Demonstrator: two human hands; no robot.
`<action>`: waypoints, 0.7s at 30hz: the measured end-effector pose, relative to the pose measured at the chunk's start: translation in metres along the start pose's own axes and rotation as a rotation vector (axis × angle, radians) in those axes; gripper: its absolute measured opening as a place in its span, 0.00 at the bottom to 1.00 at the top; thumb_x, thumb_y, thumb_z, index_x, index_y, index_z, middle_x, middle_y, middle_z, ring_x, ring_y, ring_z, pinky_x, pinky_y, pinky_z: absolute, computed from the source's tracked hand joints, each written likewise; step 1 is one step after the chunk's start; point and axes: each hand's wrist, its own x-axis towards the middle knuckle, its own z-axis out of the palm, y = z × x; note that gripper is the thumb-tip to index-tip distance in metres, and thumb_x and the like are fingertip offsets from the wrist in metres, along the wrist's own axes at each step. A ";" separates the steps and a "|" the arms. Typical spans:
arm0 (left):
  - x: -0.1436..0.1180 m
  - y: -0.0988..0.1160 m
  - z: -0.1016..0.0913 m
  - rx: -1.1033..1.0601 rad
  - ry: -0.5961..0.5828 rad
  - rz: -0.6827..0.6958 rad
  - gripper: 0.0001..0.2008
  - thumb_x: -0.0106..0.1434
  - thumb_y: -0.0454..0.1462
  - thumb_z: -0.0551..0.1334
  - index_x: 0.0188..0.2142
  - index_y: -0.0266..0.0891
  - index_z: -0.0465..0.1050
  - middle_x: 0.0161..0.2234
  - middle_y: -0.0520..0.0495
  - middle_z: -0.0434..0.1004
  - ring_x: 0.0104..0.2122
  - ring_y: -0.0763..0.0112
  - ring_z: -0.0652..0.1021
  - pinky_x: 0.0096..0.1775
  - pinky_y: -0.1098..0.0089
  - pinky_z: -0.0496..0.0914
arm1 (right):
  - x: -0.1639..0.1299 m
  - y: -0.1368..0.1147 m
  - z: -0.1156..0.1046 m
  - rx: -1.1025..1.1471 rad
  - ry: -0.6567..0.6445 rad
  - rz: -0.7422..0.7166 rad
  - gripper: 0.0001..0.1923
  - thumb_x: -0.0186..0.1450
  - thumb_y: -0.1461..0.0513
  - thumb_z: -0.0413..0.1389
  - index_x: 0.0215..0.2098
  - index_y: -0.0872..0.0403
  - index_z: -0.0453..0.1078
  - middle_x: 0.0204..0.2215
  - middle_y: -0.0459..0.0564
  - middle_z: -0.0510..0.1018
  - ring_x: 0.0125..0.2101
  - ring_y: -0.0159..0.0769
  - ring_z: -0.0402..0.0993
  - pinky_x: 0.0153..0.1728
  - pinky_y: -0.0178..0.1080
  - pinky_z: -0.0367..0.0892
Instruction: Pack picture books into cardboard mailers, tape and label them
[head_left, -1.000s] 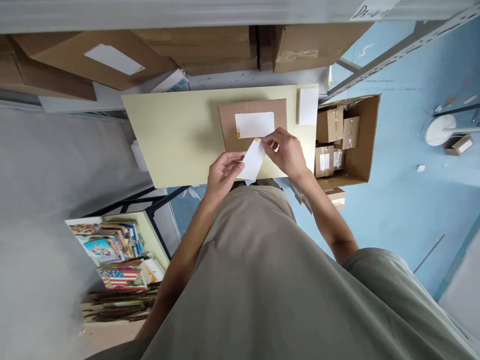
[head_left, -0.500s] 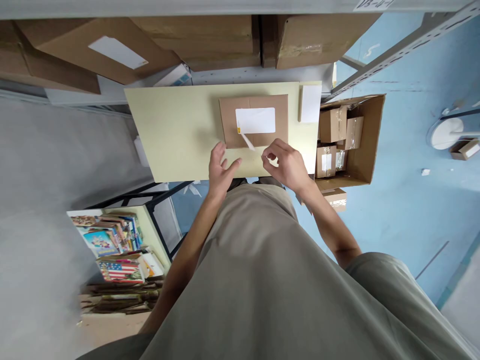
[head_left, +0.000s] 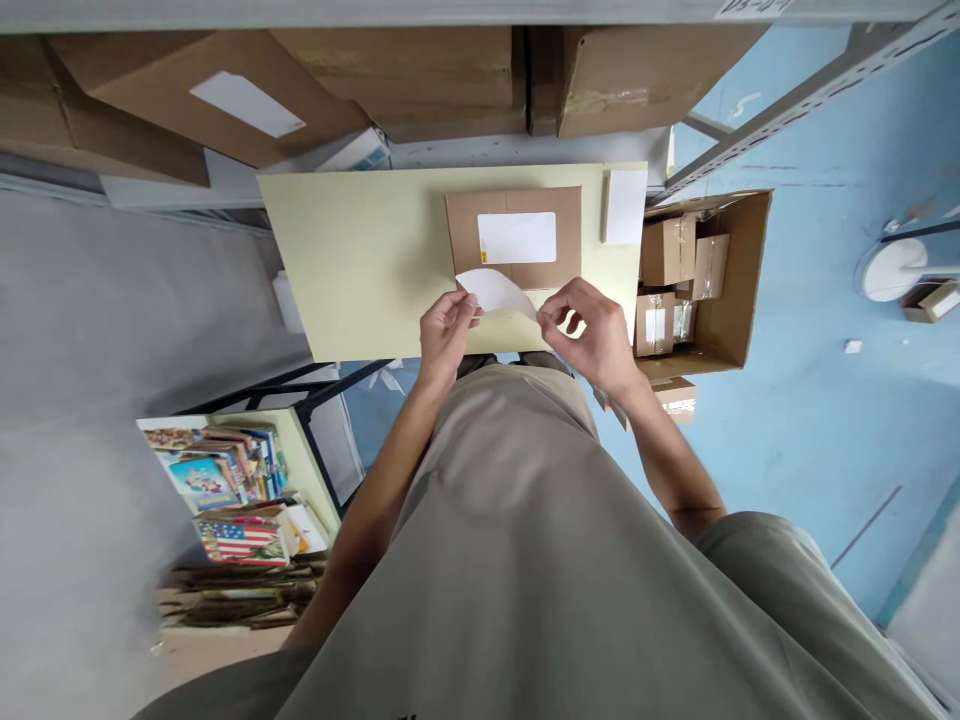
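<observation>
Both hands meet over the near edge of the pale yellow counter (head_left: pixel 360 260), sharing a curled white label sheet (head_left: pixel 495 291) between them. The left hand (head_left: pixel 444 335) has its grip narrowed to a pinch on the sheet's left end, and the right hand (head_left: pixel 592 330) pinches the right end the same way, so the sheet arches upward in the middle, clear of the counter top. Just beyond the sheet, toward the far side, a flat brown parcel (head_left: pixel 514 238) lies on the counter with a white label (head_left: pixel 517 237) already stuck across its middle; the sheet's far edge overlaps the parcel's near edge in this view, though whether they touch cannot be told. To the right of the parcel a small white pad (head_left: pixel 624 206) sits at the counter's right edge. The left half of the counter is bare, giving wide room on that side, while the far edge butts against a shelf stacked with large cardboard boxes (head_left: pixel 450 75). Off the right edge, down on the blue floor (head_left: pixel 810 400), an open carton (head_left: pixel 720 290) holds several small taped boxes. To the near left, below the counter, a low shelf carries colourful books (head_left: pixel 225 490).
</observation>
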 end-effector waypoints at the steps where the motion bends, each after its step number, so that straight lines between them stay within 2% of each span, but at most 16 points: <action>1: 0.005 -0.001 -0.001 0.024 0.006 0.022 0.27 0.68 0.64 0.70 0.43 0.45 0.78 0.39 0.46 0.85 0.44 0.61 0.86 0.47 0.63 0.80 | 0.004 0.006 0.002 0.015 0.032 0.023 0.11 0.77 0.53 0.60 0.40 0.48 0.77 0.40 0.49 0.80 0.39 0.39 0.78 0.40 0.42 0.78; 3: 0.019 -0.002 -0.004 0.083 0.012 0.068 0.24 0.69 0.61 0.71 0.41 0.45 0.78 0.36 0.47 0.84 0.41 0.62 0.84 0.47 0.63 0.80 | 0.015 0.025 0.009 0.033 0.108 0.078 0.15 0.78 0.48 0.61 0.40 0.49 0.76 0.40 0.50 0.81 0.39 0.39 0.79 0.41 0.42 0.78; 7: 0.056 -0.004 0.000 0.229 0.017 0.122 0.15 0.71 0.51 0.71 0.37 0.44 0.79 0.34 0.48 0.84 0.38 0.62 0.82 0.47 0.64 0.77 | 0.051 0.078 0.027 0.027 0.226 0.206 0.22 0.77 0.40 0.61 0.40 0.48 0.74 0.39 0.50 0.83 0.39 0.39 0.79 0.46 0.44 0.77; 12: 0.105 -0.005 0.021 0.345 0.053 0.132 0.07 0.70 0.39 0.69 0.34 0.42 0.79 0.35 0.47 0.85 0.38 0.61 0.81 0.49 0.64 0.74 | 0.097 0.133 0.048 0.009 0.254 0.308 0.22 0.78 0.42 0.59 0.40 0.49 0.74 0.38 0.52 0.83 0.39 0.41 0.79 0.48 0.46 0.76; 16: 0.122 0.004 0.031 0.495 0.045 0.056 0.07 0.71 0.37 0.67 0.34 0.41 0.79 0.36 0.46 0.86 0.41 0.60 0.82 0.52 0.63 0.73 | 0.119 0.152 0.052 -0.075 0.245 0.382 0.19 0.80 0.46 0.57 0.43 0.51 0.76 0.39 0.54 0.84 0.43 0.45 0.80 0.52 0.50 0.77; 21: 0.123 0.016 0.030 0.609 0.009 -0.009 0.09 0.73 0.39 0.64 0.38 0.40 0.82 0.42 0.45 0.88 0.45 0.59 0.83 0.52 0.64 0.74 | 0.128 0.146 0.047 -0.167 0.189 0.477 0.16 0.79 0.50 0.57 0.44 0.53 0.78 0.44 0.56 0.85 0.48 0.49 0.82 0.57 0.54 0.76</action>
